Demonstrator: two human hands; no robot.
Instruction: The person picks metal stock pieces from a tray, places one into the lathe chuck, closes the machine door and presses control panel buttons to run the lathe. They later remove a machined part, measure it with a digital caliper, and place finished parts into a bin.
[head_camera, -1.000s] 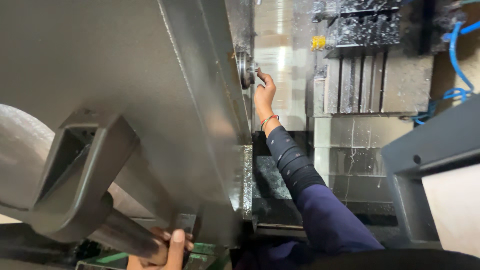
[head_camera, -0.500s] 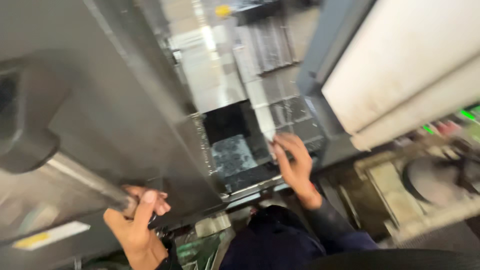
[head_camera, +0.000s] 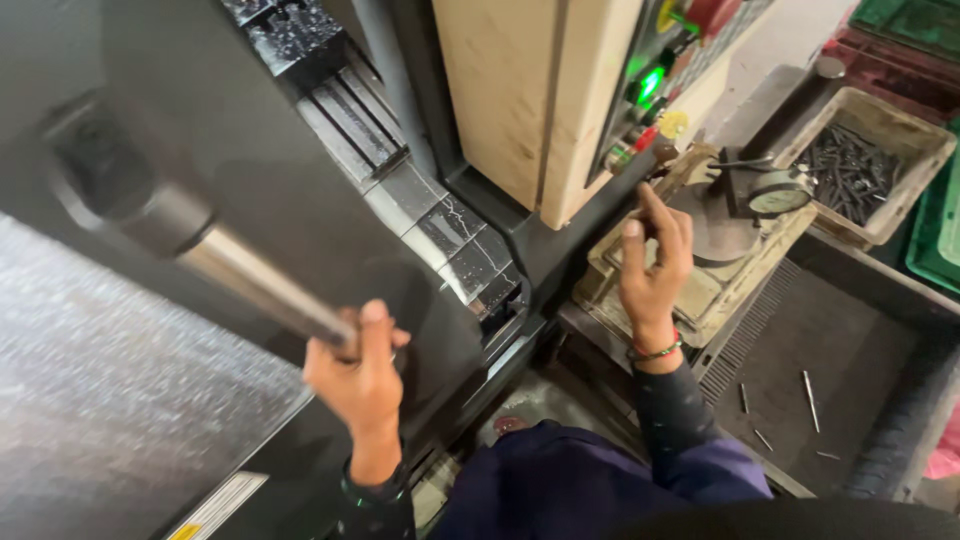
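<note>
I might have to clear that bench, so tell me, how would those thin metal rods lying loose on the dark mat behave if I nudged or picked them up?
The loose rods look thin, round and straight, so they would probably roll on the dark mat when nudged. They seem stiff metal, unlikely to bend. Being slim and lying flat, they may be fiddly to pinch up.

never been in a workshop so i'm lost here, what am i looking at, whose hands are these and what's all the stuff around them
The view comes from a camera on the person's head, looking down at their own two hands. The left hand grips a long metal handle on a big dark machine door. The right hand is raised, fingers loosely curled, near a beige control panel with a green light. Below it sits a tray with a round dial gauge, and beside that a box of thin metal rods.
</note>
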